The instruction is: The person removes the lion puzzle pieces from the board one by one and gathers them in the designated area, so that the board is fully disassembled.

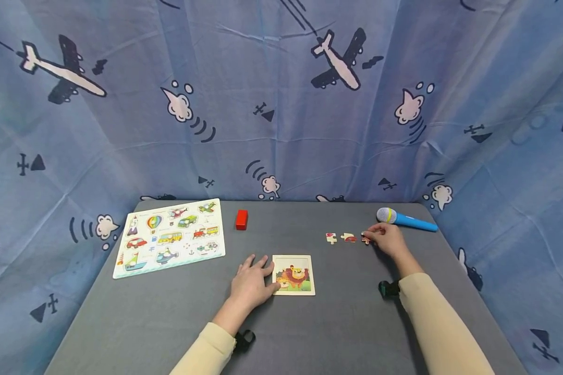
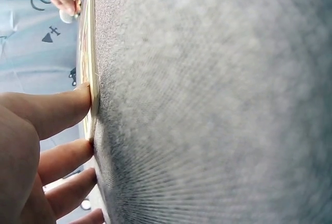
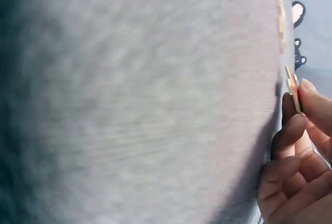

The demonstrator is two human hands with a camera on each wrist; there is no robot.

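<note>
A square wooden puzzle board [image 1: 294, 297] with a raised rim and a lion picture lies flat on the table. My left hand [image 1: 251, 284] rests at its left edge, fingers spread; in the left wrist view the thumb [image 2: 57, 111] touches the board's edge. Farther right, my right hand [image 1: 388, 239] pinches a small jigsaw piece [image 3: 293, 89] between thumb and fingers, the piece tilted up in the right wrist view. To its left lie two loose jigsaw pieces, one mostly white [image 1: 331, 238] and one with red [image 1: 349, 238].
A toy microphone [image 1: 413, 222] with a blue handle lies behind the right hand. A red block [image 1: 241, 220] stands at the back, left of centre. On the left lies a white picture board [image 1: 169, 239] with vehicles. A blue patterned curtain [image 1: 281, 104] borders the grey table [image 1: 347, 333].
</note>
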